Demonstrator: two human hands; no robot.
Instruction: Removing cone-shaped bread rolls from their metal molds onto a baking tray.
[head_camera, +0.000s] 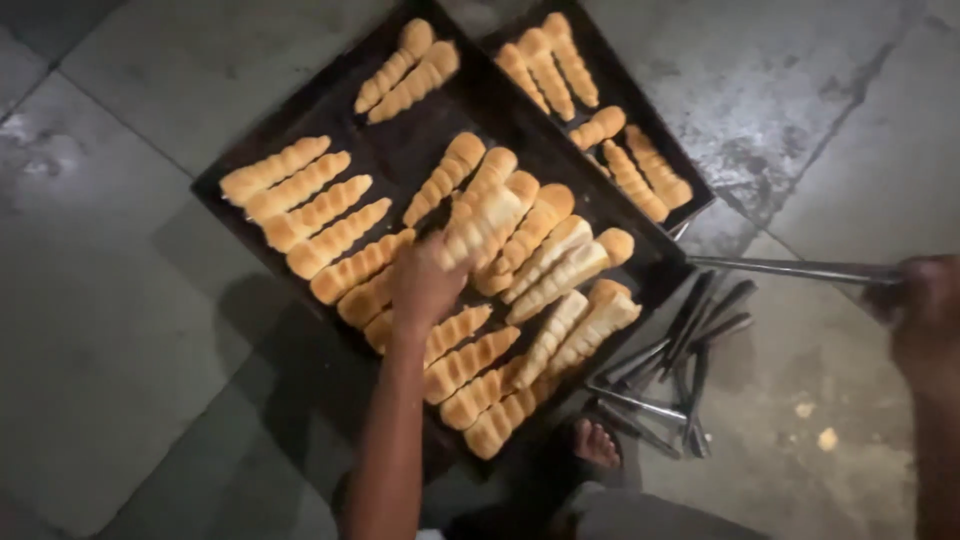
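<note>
My left hand (425, 283) reaches over a dark baking tray (400, 160) and grips a golden spiral pastry horn (480, 225) in the middle of the tray. Many more baked horns lie in rows around it. My right hand (925, 300) is at the right edge of the view, closed on the end of a long metal cone mould (790, 269) that points left toward the tray.
A second dark tray (690, 215) with several horns lies behind the first, at the top right. A pile of bare metal cone moulds (680, 360) rests on the grey stone floor (130, 300). A bare foot (597, 443) shows at the bottom.
</note>
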